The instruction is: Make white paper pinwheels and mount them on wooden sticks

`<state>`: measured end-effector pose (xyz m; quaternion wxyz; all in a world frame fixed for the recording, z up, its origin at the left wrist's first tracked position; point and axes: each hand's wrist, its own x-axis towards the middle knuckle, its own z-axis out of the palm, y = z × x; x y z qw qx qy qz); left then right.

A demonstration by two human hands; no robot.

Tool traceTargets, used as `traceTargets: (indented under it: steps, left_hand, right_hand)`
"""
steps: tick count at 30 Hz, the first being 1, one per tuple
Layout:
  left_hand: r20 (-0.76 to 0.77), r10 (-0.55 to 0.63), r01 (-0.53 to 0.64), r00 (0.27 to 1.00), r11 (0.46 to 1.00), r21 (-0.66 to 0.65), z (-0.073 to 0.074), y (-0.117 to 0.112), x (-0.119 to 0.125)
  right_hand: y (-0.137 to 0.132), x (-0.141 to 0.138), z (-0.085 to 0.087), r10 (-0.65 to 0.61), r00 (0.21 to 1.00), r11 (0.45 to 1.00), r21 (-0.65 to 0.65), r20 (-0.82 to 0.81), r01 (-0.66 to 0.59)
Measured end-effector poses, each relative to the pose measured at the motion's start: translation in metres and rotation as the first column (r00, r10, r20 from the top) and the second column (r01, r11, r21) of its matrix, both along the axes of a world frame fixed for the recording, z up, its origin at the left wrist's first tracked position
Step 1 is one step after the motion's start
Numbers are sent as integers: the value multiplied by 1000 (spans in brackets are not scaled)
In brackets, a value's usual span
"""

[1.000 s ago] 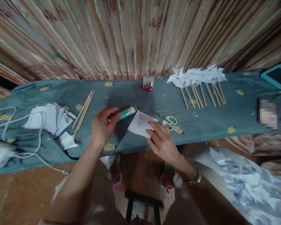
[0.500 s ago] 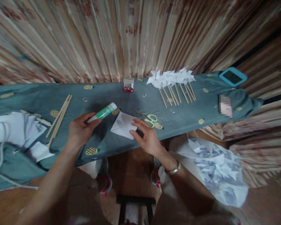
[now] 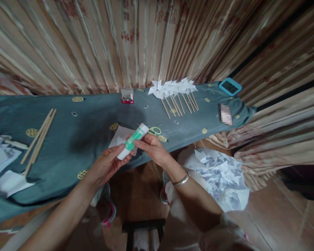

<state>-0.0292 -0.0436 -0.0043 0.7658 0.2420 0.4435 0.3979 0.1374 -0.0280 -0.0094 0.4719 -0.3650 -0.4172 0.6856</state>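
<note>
Green and white, the glue tube shows in the head view as a short cylinder with a white end at each tip and a green band in the middle, tilted with its upper end toward the far right. I see it lifted just above the near edge of the teal cloth, between both hands. My left hand curls around its lower end from below, fingers closed on it. My right hand pinches the middle and upper part with fingertips and thumb. Under the tube a white paper sheet lies flat on the cloth, and yellow-handled scissors lie just beside the right hand. Wooden sticks lie well apart at the left, and paper pinwheels line the far edge. Open cloth spreads left of the sheet.
</note>
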Motion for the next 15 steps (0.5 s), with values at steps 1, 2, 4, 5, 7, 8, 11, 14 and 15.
traceTargets:
  steps: [1,2,4,5,7,8,11,14,15]
  left_hand:
    - [1,-5,5,1000,1000,1,0,0,0]
    - [-1,-8,8,1000,1000,7,0,-1,1]
    - [-22,-10,11,1000,999,42,1,-1,2]
    - [-41,-6,9,999,997,70,2,-1,1]
    - [-91,9,4,996,990,143,3,-1,-2]
    - [-123,26,-3,992,983,183,3,0,-6]
    - [-305,158,-57,939,948,315,1,7,-24]
    - [-605,352,-9,714,869,495,-7,17,-50]
    - [-686,408,76,603,826,558,-10,20,-58]
  right_hand:
    - [-1,0,-1,-19,1000,1000,-8,-5,19]
    - [-1,0,-2,-38,999,999,-20,-13,38]
    - [-1,-1,-4,-78,996,996,-52,-38,76]
    - [-1,0,-4,-107,993,992,-77,-56,102]
    - [2,2,-3,-184,978,974,-151,-102,168]
    - [3,3,-3,-243,961,955,-208,-131,213]
    - [9,9,-1,-328,921,908,-340,-208,247]
    - [11,10,0,-322,912,891,-408,-253,201]
    - [11,10,-1,-314,914,889,-418,-258,187]
